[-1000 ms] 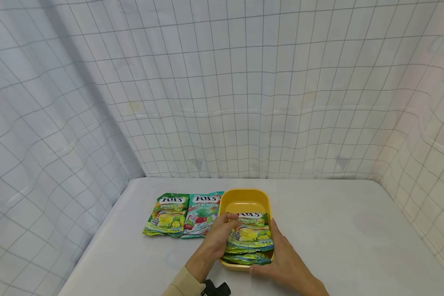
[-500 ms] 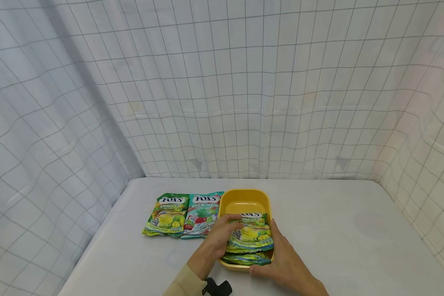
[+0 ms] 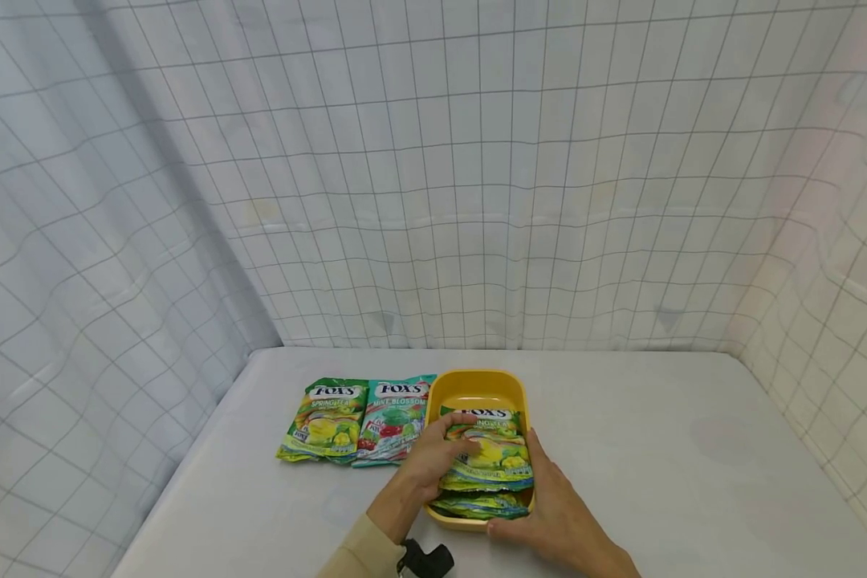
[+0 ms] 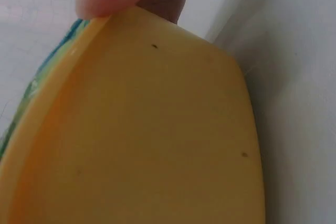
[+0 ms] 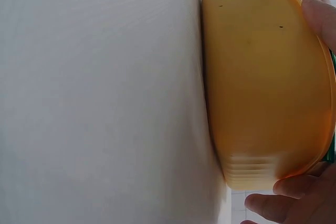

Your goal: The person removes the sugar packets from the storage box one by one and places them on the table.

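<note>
A yellow plastic tub point(image 3: 479, 380) stands on the table with bags of sweets in its near half. The uppermost green-and-yellow candy bag point(image 3: 494, 466) lies over another candy bag point(image 3: 484, 504), whose near edge shows. My left hand point(image 3: 428, 464) rests on the left side of the upper bag, index finger and thumb stretched across it; its other fingers are hidden. My right hand point(image 3: 559, 514) grips the tub's near right corner, the fingers along the right side and the thumb at the front. In the right wrist view, the right fingers point(image 5: 294, 198) touch the tub's wall point(image 5: 257, 87).
Left of the tub lie a green spring tea candy bag point(image 3: 328, 421) and a teal mint blossom candy bag point(image 3: 390, 421), side by side. The mint bag touches or nearly touches the tub. White checked curtains point(image 3: 477, 201) surround the white table point(image 3: 657, 449).
My left fingers have moved slightly right over the upper bag. That bag has shifted a little away from me and left. The right hand and the tub stay almost still.
</note>
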Demonstrator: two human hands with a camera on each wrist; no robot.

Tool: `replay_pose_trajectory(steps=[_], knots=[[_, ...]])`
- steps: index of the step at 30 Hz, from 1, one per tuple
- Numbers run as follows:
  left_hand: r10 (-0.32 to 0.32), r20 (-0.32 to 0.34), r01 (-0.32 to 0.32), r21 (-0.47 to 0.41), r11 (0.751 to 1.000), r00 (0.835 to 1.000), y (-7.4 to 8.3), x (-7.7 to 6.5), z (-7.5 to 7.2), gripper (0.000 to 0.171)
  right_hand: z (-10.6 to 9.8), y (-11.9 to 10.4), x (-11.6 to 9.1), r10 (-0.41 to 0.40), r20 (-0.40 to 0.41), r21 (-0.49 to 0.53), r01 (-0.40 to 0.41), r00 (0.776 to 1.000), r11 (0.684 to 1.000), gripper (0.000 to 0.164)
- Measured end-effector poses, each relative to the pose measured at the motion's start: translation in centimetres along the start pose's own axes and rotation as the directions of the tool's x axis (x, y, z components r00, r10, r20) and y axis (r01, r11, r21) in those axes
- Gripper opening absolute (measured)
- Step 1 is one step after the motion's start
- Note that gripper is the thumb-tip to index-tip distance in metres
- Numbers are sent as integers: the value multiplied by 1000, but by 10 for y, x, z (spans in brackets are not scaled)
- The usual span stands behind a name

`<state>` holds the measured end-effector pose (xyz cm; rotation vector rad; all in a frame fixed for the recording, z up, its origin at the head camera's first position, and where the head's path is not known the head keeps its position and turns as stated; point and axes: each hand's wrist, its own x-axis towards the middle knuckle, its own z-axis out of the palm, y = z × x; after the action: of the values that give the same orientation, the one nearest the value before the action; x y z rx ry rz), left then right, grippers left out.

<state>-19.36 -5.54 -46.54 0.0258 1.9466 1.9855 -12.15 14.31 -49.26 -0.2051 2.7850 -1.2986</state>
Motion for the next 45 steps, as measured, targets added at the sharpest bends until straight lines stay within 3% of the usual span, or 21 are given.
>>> replay_pose_trajectory(steps=[4, 23, 38, 45], knots=[[26, 4, -26, 41, 999, 1000, -2, -2, 0, 50, 0, 1, -1, -13, -10, 3, 13, 1000, 1000, 142], [41, 10, -41, 10, 999, 999, 3, -7, -5, 49, 0, 3, 1, -4, 6, -14, 4, 1000, 1000, 143], [33, 6, -32, -17, 999, 999, 14, -22, -21, 52, -1, 1, 1, 5, 11, -5, -5, 1000, 1000, 143], [89, 13, -88, -48, 995, 996, 19, -29, -31, 54, -2, 0, 1, 9, 13, -6, -9, 1000, 1000, 143]])
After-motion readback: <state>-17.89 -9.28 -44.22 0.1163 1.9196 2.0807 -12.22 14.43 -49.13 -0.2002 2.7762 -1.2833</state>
